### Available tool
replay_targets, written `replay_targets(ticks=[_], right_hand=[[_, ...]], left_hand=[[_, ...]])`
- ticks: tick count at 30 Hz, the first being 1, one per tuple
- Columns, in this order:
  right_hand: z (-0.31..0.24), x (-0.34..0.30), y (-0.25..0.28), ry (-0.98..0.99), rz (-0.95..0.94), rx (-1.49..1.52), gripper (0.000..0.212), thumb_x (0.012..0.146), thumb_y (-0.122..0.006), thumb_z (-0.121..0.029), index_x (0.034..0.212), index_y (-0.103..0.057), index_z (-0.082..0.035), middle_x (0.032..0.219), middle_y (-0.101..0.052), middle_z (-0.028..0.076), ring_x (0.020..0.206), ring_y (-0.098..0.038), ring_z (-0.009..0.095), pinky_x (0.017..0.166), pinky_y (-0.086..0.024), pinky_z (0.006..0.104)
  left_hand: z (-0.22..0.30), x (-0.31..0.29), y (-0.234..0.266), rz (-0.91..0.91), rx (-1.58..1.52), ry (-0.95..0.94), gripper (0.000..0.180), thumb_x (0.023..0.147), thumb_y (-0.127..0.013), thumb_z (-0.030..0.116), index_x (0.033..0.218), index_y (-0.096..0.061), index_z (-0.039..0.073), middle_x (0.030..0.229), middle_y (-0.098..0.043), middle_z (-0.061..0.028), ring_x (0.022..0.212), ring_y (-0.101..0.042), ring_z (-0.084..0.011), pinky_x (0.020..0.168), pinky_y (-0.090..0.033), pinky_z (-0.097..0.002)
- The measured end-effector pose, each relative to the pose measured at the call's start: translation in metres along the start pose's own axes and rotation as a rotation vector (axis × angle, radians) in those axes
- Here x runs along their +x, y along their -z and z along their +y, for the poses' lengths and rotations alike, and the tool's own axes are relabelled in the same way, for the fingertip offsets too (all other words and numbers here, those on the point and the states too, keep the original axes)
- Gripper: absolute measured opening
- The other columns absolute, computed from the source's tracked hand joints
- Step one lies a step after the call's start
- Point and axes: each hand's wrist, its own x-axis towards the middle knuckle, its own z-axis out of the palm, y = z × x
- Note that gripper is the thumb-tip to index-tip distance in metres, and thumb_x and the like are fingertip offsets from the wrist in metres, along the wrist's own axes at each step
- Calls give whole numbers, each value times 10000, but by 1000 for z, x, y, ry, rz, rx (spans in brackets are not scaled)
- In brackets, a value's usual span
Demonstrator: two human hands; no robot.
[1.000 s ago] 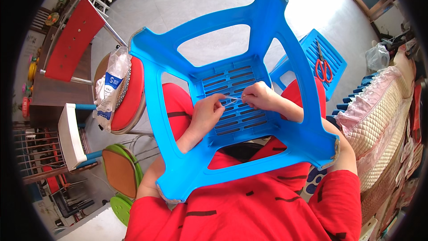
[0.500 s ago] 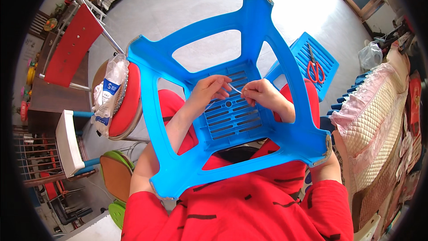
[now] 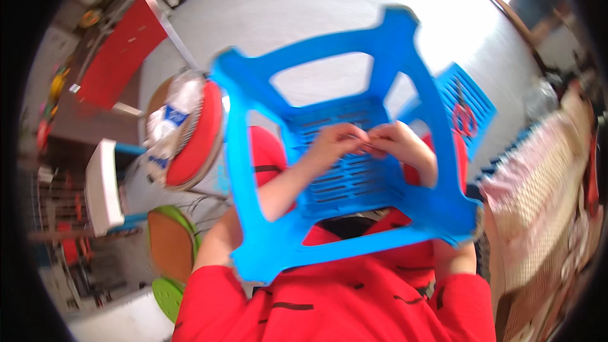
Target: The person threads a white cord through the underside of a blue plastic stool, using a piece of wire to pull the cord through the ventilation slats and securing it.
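An upturned blue plastic stool (image 3: pixel 354 247) rests over my lap, its legs pointing up and its slatted seat at the bottom. Inside the frame of legs, above the slats, my left hand (image 3: pixel 335 147) and my right hand (image 3: pixel 402 144) meet fingertip to fingertip. Both are closed in a pinch. A thin pale strip, seen running between them earlier, is now mostly hidden by the fingers and motion blur. My forearms reach in through the stool's side openings.
Red-handled scissors (image 3: pixel 464 119) lie on another blue slatted stool (image 3: pixel 481 98) at the right. A red round-seated chair (image 3: pixel 206 133) on the left bears a clear plastic bag (image 3: pixel 168 123). A quilted, lace-edged cover (image 3: pixel 538 177) drapes the furniture at far right.
My hands have come together, closing the gap where the pale strip showed, and my left fingers have gone from loosely spread to pinched. The view has shifted, with the stool appearing further right.
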Motion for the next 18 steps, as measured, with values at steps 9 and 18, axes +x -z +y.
replay_targets(ticks=[9, 18], right_hand=[[-6, -22, 4, -168, 189, 147, 161, 796, -650, 79, 956, -671, 71, 888, -693, 124, 779, -691, 185, 678, -564, 263], [27, -27, 25, 102, 528, -305, 65, 746, -722, -36, 794, -701, 1, 739, -679, 84, 680, -644, 153, 645, -494, 276]], left_hand=[[7, 3, -19, -75, -104, -35, 87, 945, -558, 84, 976, -629, 44, 1052, -644, -58, 1007, -607, -155, 816, -539, -312], [3, 9, -11, -13, 33, 30, 127, 942, -549, 142, 967, -650, 71, 1017, -672, -47, 1000, -629, -133, 790, -511, -281]])
